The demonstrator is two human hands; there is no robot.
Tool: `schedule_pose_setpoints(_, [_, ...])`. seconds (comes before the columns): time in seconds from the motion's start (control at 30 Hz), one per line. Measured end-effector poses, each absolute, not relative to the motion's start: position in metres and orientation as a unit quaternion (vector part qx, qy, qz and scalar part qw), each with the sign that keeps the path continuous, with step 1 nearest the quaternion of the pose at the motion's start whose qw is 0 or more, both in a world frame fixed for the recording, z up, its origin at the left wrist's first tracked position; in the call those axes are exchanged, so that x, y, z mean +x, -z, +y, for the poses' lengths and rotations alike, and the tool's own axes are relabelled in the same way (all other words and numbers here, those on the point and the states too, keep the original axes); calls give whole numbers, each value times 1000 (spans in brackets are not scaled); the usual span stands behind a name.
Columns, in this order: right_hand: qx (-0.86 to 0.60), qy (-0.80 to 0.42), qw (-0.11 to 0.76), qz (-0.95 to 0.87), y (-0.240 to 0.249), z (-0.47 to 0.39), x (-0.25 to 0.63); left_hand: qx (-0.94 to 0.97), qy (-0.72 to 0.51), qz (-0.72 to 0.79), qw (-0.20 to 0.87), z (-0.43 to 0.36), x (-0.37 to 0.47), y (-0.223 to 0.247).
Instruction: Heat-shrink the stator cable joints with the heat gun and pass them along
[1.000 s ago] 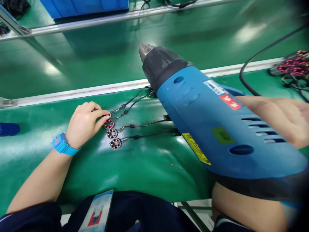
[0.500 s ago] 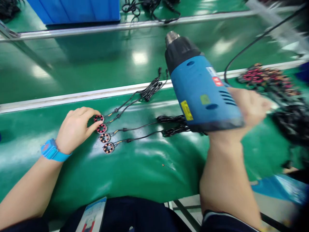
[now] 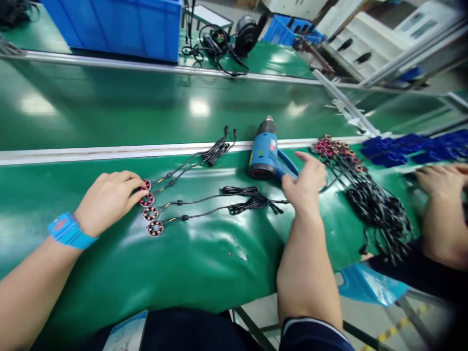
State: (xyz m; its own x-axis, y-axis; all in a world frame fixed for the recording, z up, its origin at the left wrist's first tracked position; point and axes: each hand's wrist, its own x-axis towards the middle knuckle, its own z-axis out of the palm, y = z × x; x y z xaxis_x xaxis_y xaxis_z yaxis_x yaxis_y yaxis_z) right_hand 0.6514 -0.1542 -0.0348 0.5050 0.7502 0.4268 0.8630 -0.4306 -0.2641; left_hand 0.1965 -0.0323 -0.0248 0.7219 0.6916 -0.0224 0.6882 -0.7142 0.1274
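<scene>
My left hand (image 3: 109, 200) pinches the edge of a small ring-shaped coil (image 3: 147, 185) with red windings, at the far end of a short row. A second red coil (image 3: 146, 199) and copper-toned coils (image 3: 150, 213) lie below it, each with a black cable running right. The blue heat gun (image 3: 263, 155) lies on the green bench with its nozzle pointing away. Beside its handle is my right hand (image 3: 306, 180), fingers apart, thumb close to the grip; contact is hard to tell.
A heap of coils (image 3: 338, 151) with tangled black cables (image 3: 380, 209) lies to the right, near blue parts (image 3: 395, 148). Another person's hand (image 3: 442, 180) is at the right edge. A blue crate (image 3: 117, 29) stands on the shelf behind a white rail (image 3: 91, 152).
My right hand has lowered the heat gun from the air onto the bench and loosened its fingers from it. My left hand stays at the coils. The view has shifted.
</scene>
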Motion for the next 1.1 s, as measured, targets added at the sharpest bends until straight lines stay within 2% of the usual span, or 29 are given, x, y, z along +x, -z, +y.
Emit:
schedule_pose_setpoints(0.07, [-755, 159, 336, -540, 13, -146, 620, 931, -9, 359, 68, -30, 197, 27])
schedule_pose_setpoints(0.13, [-645, 69, 381, -659, -3, -129, 573, 935, -7, 347, 70, -27, 197, 29])
schedule_pose_setpoints(0.2, [-517, -61, 352, -778, -9, -104, 520, 937, -10, 342, 70, -26, 198, 30])
schedule_pose_setpoints(0.27, [-441, -149, 326, -823, -4, -76, 474, 938, -10, 342, 61, -27, 199, 30])
schedule_pose_setpoints(0.4, [-403, -244, 159, -868, 21, -32, 430, 939, -7, 344, 23, -32, 203, 28])
schedule_pose_setpoints(0.47, [-413, -288, 119, -856, 31, -22, 428, 941, -12, 338, 3, -34, 204, 27])
schedule_pose_setpoints(0.77, [-421, -572, 319, -628, 46, -20, 433, 944, -76, 318, -45, -40, 208, 15])
schedule_pose_setpoints(0.9, [-430, -582, 315, -614, 51, -19, 429, 941, -65, 330, -39, -39, 210, 16])
schedule_pose_setpoints(1.1, [-465, -452, 259, -716, 43, -22, 435, 931, -37, 364, -11, -34, 206, 25])
